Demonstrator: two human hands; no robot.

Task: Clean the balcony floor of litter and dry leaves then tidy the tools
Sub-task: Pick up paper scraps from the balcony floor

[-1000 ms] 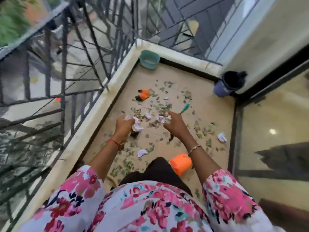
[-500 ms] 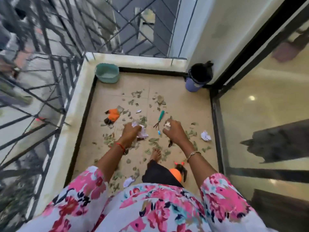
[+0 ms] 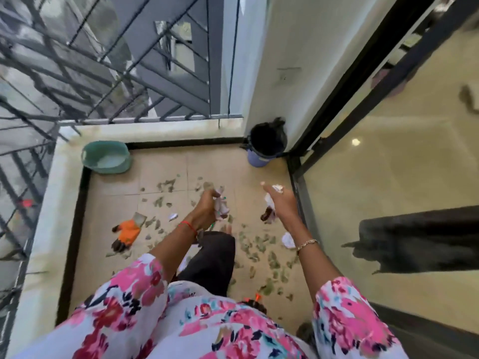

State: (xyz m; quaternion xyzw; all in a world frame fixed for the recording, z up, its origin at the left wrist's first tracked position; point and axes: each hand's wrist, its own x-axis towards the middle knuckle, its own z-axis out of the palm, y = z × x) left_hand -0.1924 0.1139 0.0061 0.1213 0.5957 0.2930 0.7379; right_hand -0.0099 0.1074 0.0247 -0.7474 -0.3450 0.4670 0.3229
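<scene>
My left hand (image 3: 207,207) is raised above the tiled balcony floor (image 3: 166,177) and is shut on crumpled white paper scraps (image 3: 220,205). My right hand (image 3: 281,203) is stretched forward toward the right side and grips another crumpled paper scrap (image 3: 276,189). Dry green leaves (image 3: 261,244) lie scattered over the floor, with a white paper ball (image 3: 288,240) below my right forearm and a small scrap (image 3: 173,216) near the middle. A blue bin (image 3: 265,149) lined with a black bag stands in the far right corner, ahead of my right hand.
A green tub (image 3: 106,156) sits in the far left corner. An orange work glove (image 3: 127,233) lies on the floor at left. A low white ledge (image 3: 51,203) with black railing bounds the left and far sides. A glass sliding door (image 3: 388,203) closes the right side.
I have risen from a crouch and both hands lifted off the floor with paper in them. The right hand moved forward and right toward the bin. The view swung right.
</scene>
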